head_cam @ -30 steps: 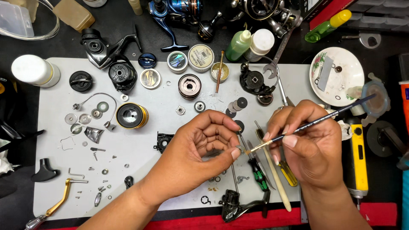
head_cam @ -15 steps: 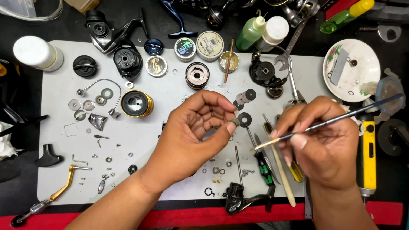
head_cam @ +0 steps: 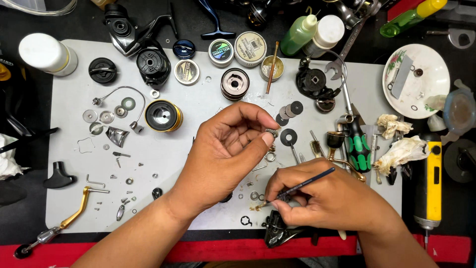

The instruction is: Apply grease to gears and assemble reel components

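Observation:
My left hand [head_cam: 229,144] hovers over the middle of the grey work mat [head_cam: 163,154], pinching a small round metal part [head_cam: 271,132] between thumb and fingertips. My right hand [head_cam: 329,198] rests low near the mat's front edge and holds a thin dark brush [head_cam: 302,187] like a pen. The brush tip points down-left at tiny parts and a dab of grease [head_cam: 257,204] on the mat. A black reel body piece [head_cam: 277,231] lies just below the right hand.
Disassembled fishing reel parts cover the mat: a gold spool [head_cam: 163,115], washers [head_cam: 106,116], screws, a gold handle [head_cam: 74,216], small tins [head_cam: 250,48]. A green-handled screwdriver [head_cam: 358,144], a yellow tool [head_cam: 427,183], bottles [head_cam: 300,33] and a white dish [head_cam: 414,79] lie to the right.
My right hand dropped from beside the left hand to the mat's front edge, bringing the brush tip down to the mat. The left hand stayed raised, still pinching the small part.

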